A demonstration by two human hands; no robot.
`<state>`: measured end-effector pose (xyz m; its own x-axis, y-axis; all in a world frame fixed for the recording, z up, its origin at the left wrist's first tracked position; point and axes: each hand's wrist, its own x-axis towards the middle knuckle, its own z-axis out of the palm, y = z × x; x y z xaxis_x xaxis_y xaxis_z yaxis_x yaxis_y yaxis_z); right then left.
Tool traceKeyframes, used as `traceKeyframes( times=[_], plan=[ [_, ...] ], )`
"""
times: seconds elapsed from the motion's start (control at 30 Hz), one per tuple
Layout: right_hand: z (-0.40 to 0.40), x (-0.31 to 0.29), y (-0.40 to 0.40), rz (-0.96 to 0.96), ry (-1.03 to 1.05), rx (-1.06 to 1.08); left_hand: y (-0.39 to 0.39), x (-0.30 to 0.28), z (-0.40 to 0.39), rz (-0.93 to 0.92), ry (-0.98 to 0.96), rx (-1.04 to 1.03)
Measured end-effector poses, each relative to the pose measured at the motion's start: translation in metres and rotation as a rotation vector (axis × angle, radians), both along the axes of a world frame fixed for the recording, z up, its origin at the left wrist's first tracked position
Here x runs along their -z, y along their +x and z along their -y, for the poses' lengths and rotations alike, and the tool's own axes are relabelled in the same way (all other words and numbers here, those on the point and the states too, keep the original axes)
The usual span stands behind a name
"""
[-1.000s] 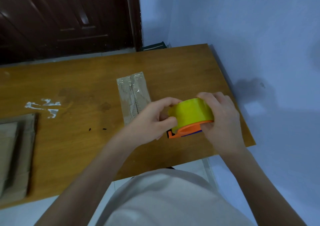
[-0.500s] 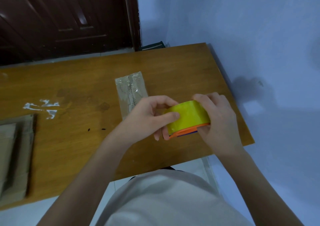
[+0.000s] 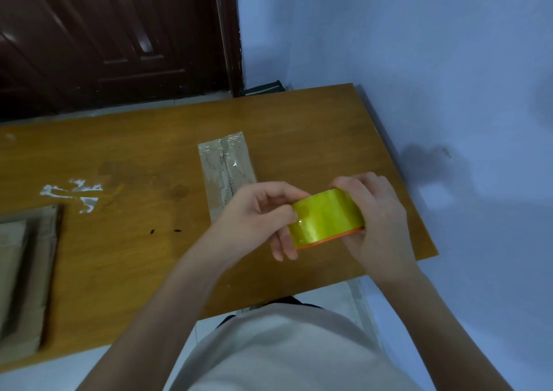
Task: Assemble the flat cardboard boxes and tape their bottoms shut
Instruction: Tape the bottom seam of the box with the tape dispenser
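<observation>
Progress: one flat, narrow brown cardboard piece (image 3: 227, 178) lies on the brown wooden table (image 3: 125, 241), its upper face covered in clear shiny tape along a central seam; this appears to be a taped bottom, though whether the box is fully formed cannot be told. A stack of flat brown cardboard (image 3: 24, 283) sits at the table's left edge, well apart from the taped piece, and looks unassembled. Judged on that, most of the task remains.

Tape: the yellow roll of packing tape on its orange plastic dispenser (image 3: 326, 221) is held above the table's near right corner, just to the near right of the taped piece.

Hands: the right hand (image 3: 377, 223) is curled round the roll's far and right side, carrying it. The left hand (image 3: 263, 214) is at the roll's left face, thumb and forefinger pinched on its surface, probably seeking the free tape end; the lower fingers hang beneath.

Scraps of clear tape (image 3: 71, 193) stick to the table left of the taped piece.
</observation>
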<state>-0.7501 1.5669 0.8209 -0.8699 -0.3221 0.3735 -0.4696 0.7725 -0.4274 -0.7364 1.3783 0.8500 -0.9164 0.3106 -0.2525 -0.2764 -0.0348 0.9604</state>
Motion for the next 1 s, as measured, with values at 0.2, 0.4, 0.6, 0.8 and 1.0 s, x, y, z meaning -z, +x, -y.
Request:
traceKeyframes(
  times=[0.2,0.4,0.6,0.8,1.0],
  plan=[
    [0.0,-0.002,0.003,-0.032,-0.045,0.001,0.005,-0.007,0.0,-0.003,0.06,-0.013],
    [0.002,0.0,0.003,-0.009,-0.059,-0.003,0.008,-0.004,0.003,-0.062,0.024,-0.046],
    [0.003,0.0,0.004,0.013,-0.107,0.001,0.023,0.003,-0.002,-0.266,-0.252,-0.388],
    [0.009,0.001,0.008,0.008,-0.07,0.034,0.029,0.008,-0.005,-0.584,-0.514,-0.465],
    [0.008,0.004,0.004,0.112,-0.176,-0.029,0.024,0.012,-0.002,-0.675,-0.499,-0.405]
  ],
)
